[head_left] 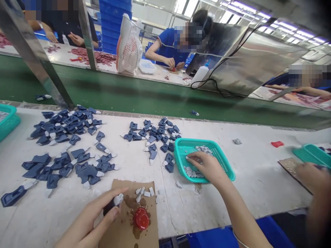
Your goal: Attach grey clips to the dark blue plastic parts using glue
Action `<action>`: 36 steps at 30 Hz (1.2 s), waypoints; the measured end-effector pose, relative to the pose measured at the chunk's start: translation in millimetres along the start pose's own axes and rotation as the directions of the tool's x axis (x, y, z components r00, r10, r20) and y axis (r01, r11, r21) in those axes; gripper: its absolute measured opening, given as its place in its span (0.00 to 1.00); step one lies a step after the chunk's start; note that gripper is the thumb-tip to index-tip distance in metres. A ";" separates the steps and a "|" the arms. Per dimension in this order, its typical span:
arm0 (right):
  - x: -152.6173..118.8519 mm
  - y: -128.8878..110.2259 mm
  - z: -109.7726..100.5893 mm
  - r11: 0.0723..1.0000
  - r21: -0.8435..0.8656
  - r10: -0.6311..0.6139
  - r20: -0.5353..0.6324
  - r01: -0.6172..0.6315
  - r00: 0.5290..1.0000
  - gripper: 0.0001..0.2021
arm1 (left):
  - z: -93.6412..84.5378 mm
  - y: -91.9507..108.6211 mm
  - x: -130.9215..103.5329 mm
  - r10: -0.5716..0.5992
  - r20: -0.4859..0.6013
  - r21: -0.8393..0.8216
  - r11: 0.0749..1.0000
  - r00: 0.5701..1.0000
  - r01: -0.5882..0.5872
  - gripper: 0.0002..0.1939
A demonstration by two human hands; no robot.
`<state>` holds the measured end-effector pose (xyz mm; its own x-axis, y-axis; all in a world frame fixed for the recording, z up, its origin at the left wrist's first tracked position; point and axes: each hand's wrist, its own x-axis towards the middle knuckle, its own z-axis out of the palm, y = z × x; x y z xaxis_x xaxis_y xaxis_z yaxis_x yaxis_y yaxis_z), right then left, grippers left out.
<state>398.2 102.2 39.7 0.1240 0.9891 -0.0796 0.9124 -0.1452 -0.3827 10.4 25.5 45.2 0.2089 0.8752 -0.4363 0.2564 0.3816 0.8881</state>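
My left hand (97, 215) is closed around a dark blue plastic part with a pale grey tip (118, 199), above a piece of brown cardboard (152, 230). Most of that part is hidden by my fingers. On the cardboard stand a red cap (141, 218) with wet stains around it and several small grey rectangular pieces (147, 194). My right hand (208, 165) reaches into a teal basket (224, 158) holding many such grey pieces. Its thumb and fingers pinch together, with a small pale grey piece (187, 157) at the fingertips.
Dark blue parts with pale tips lie in a large pile (62, 127) at left and a smaller pile (155, 132) behind the basket. Beyond the table runs a green strip (124, 93). A co-worker's blurred hand (310, 175) is at right; other people sit opposite.
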 end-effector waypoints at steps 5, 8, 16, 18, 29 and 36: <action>3.1 -3.6 3.6 1.000 -0.027 -0.015 -0.018 0.015 1.000 0.09 | -3.5 -12.8 15.7 0.003 0.086 -0.218 0.976 0.996 0.016 0.20; 4.1 -4.5 5.4 0.999 -0.035 -0.011 -0.047 0.009 0.999 0.08 | -2.5 -14.9 17.6 -0.038 0.093 -0.367 0.928 0.995 0.069 0.19; -51.9 -56.4 -3.9 0.995 0.042 -0.082 -0.186 0.092 0.979 0.11 | 2.1 -27.8 12.4 -0.043 0.097 -0.441 0.894 0.994 0.081 0.12; -78.2 -83.2 2.9 0.961 0.120 -0.233 -0.127 0.248 0.964 0.07 | 3.2 -33.1 11.5 -0.022 0.086 -0.427 0.902 0.996 0.057 0.10; -123.7 -146.2 44.8 0.907 0.121 -0.421 0.311 0.403 0.852 0.06 | 12.9 -49.1 3.3 0.091 0.066 -0.349 0.935 0.994 -0.062 0.07; -124.1 -154.0 47.5 0.872 0.063 -0.478 0.314 0.485 0.820 0.07 | 17.5 -54.3 0.1 0.174 0.050 -0.270 0.950 0.983 -0.155 0.07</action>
<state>223.8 0.7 64.9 -0.4575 0.8725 -0.1716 0.8313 0.3512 -0.4308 13.0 -0.4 -5.6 0.2973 0.9124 -0.2814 -0.0434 0.3073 0.9506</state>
